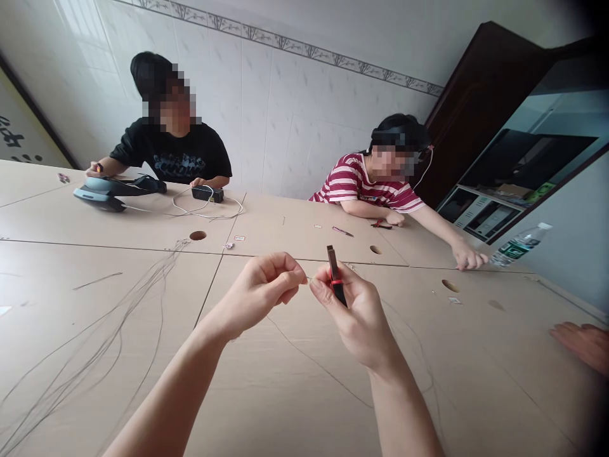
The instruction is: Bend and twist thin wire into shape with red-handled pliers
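Note:
Over the middle of the table, my left hand [269, 289] is closed in a pinch on the end of a thin cord [308, 279]. The cord's short visible stretch runs across to my right hand [354, 311], whose thumb and finger also pinch it. Tucked in the right hand is a small pair of pliers [332, 263], with dark metal jaws pointing up and red and black on the handle. Most of the handle is hidden by the palm. A thin grey strand [316, 358] trails over the table below my hands.
A bundle of loose cords [121, 324] lies at left. Across the table [266, 393] sit two people, with a headset [102, 190], a black box [207, 194], a pen [342, 231] and red-black pliers [380, 225]. Another person's hand [583, 343] rests at right; a water bottle [521, 244] stands beyond.

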Demonstrator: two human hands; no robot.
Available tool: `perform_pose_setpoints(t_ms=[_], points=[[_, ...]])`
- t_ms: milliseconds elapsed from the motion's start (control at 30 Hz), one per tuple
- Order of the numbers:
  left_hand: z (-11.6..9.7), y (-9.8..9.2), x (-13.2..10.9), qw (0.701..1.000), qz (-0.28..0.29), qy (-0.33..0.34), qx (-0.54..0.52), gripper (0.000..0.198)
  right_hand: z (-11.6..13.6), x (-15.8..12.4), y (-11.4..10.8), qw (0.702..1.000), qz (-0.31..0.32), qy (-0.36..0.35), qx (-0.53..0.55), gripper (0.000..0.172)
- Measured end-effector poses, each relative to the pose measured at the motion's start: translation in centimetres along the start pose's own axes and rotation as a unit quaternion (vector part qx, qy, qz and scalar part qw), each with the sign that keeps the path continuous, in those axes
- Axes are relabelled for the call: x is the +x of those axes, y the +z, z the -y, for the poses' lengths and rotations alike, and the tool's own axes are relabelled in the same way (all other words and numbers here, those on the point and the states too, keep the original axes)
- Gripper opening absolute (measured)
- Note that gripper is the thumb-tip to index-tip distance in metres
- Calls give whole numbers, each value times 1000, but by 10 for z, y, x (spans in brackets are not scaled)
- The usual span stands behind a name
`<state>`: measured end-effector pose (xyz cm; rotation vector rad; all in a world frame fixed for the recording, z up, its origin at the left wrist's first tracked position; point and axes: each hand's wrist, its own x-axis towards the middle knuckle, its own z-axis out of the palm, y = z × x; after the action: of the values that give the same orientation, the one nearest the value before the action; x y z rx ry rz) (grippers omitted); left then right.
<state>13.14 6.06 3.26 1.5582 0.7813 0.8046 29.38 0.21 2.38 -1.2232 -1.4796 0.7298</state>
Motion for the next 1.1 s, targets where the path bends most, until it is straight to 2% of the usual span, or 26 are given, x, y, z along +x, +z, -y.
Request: perform_pose_setpoints(t_ms=[433, 600, 867, 1100], points=[[-1, 1, -2, 1000, -5, 1, -2, 20, 1, -2, -2, 1000, 0, -8, -25, 19], [-1, 0, -1, 1000, -11, 9, -9, 12, 0, 0, -1, 1000, -7, -9, -25, 17], [5, 0, 5, 999, 18, -17, -20, 11, -5, 5, 0, 998, -12, -22, -60, 18], [9, 0, 9, 999, 27, -32, -19, 12, -7, 8, -1, 998, 3, 5, -60, 20]])
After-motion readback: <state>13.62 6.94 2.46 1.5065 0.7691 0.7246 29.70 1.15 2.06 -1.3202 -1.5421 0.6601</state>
